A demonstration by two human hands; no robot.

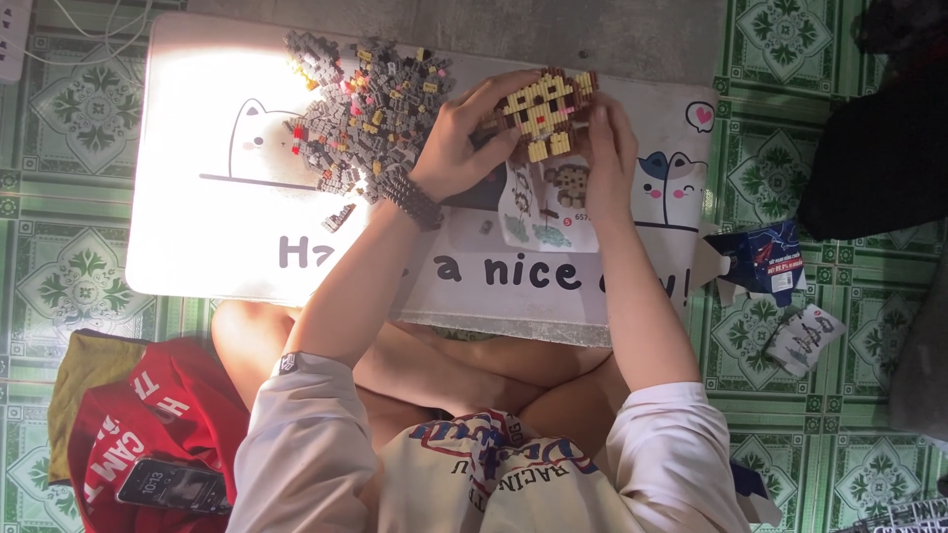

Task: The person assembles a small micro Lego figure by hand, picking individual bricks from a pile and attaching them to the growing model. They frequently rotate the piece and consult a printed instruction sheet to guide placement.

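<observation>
both hands (464,138) (607,148) around brown block figure (543,109), loose bricks (365,109) beside

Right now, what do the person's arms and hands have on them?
Both hands are bare. The left hand has a dark beaded bracelet at the wrist; the right hand wears nothing. Short cream sleeves end near the elbows, with a small dark patch on the left cuff.

Lower part of the instruction sheet (538,212) behind the forearms, phone (170,487) partly cut by the bottom edge.
</observation>
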